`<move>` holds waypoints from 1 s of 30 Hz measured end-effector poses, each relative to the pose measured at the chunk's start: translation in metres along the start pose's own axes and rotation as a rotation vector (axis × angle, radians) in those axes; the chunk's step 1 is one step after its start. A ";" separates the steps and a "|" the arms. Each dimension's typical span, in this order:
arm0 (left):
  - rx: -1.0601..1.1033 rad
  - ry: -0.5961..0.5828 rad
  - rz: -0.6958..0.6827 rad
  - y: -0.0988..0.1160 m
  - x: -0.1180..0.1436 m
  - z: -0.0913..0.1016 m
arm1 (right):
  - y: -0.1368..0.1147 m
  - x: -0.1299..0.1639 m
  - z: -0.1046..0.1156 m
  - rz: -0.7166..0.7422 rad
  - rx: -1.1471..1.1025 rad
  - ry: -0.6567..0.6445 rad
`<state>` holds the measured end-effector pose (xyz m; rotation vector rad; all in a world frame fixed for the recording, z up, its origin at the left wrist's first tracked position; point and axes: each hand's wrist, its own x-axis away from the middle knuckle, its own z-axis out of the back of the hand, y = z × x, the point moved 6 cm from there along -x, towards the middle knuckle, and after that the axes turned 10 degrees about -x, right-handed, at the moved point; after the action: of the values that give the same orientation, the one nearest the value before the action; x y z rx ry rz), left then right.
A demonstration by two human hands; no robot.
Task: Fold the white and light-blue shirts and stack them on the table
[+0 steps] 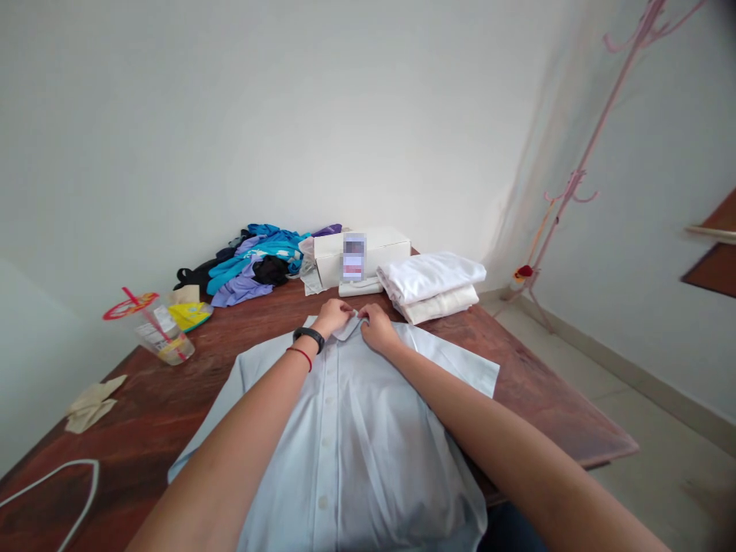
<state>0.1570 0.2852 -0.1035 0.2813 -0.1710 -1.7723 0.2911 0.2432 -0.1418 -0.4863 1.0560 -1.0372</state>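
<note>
A dark reddish wooden table (534,368) is standing against a plain white wall (287,115). On the right, a pale tiled floor (632,429) is showing, with a light baseboard running along the side wall. A pink coat stand (580,165) is standing in the corner. Soft, even light is filling the room, and a brown wooden edge (716,245) is showing at the far right.

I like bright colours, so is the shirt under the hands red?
No, the shirt lying flat under both hands is pale blue with a row of buttons.

Folded white cloths (432,286), white box (362,253), heap of blue and purple clothes (256,264), plastic cup (152,326) (tipped over), pink coat stand (580,169)
</note>
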 end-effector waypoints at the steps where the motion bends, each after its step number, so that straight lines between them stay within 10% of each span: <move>1: 0.001 0.007 0.008 -0.003 0.000 -0.001 | -0.001 0.000 0.000 0.000 -0.003 -0.004; 17: -0.214 0.238 -0.098 -0.010 0.032 -0.001 | -0.022 0.017 -0.013 0.011 0.229 -0.339; 30: -0.325 -0.040 0.064 -0.027 0.013 -0.023 | -0.026 0.020 -0.013 -0.080 0.341 -0.405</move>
<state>0.1358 0.2795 -0.1343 0.0063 0.0799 -1.7119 0.2705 0.2149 -0.1375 -0.4372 0.4921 -1.1058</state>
